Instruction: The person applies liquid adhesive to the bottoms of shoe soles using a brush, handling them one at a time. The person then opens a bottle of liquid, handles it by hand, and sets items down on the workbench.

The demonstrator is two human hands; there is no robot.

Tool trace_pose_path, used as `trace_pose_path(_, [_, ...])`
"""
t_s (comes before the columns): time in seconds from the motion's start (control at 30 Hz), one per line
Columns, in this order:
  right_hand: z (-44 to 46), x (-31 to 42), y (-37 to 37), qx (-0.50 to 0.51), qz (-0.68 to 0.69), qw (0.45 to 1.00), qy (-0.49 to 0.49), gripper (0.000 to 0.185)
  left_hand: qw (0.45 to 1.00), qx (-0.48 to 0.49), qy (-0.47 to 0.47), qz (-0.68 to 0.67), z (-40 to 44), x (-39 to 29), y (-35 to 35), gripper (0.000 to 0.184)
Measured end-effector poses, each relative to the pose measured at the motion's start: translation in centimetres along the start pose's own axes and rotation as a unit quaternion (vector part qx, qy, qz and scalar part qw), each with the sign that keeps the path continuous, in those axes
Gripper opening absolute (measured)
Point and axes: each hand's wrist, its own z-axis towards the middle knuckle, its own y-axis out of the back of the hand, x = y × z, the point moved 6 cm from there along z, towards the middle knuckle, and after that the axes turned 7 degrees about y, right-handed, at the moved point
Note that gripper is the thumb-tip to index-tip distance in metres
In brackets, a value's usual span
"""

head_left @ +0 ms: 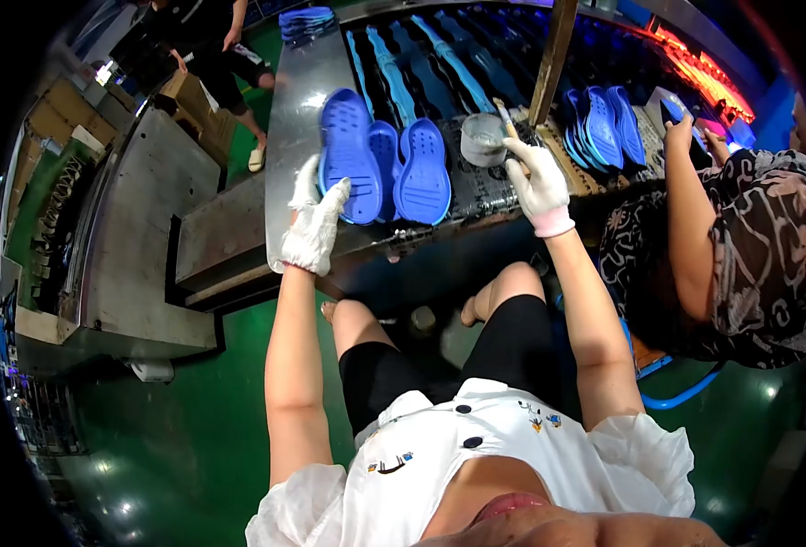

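My left hand (314,223), in a white glove, is closed on the lower left edge of a blue shoe sole (348,150), its thumb resting on the face. Holes dot the upper part of this sole. Beside it lie another blue sole (385,150), partly covered, and a third one (423,173) that shows its whole face. A thin brush (505,117) stands slanted between the fingers of my gloved right hand (540,187). Just left of that hand sits a round translucent cup (483,141); whether the brush touches it I cannot tell.
Long blue strips lie on the dark conveyor belt (462,87) behind the soles. A wooden post (553,59) rises right of the cup. More blue soles (604,128) stand beside a co-worker (749,246) at right. Another person (225,64) stands at back left, near a metal cabinet (139,219).
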Motion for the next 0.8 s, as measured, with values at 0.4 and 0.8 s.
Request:
trace_pose_path(0.4, [-0.8, -4.3, -3.6, 0.066, -0.037, 0.995, -0.06, 0.034, 0.994, 0.026, 0.036, -0.096, 2.4, 4.9, -1.5, 0.055])
trace_pose_path(0.8, [-3.6, -6.2, -4.1, 0.048, 0.025, 0.985, -0.167, 0.061, 0.998, -0.005, 0.058, -0.031, 1.8, 3.7, -1.4, 0.051])
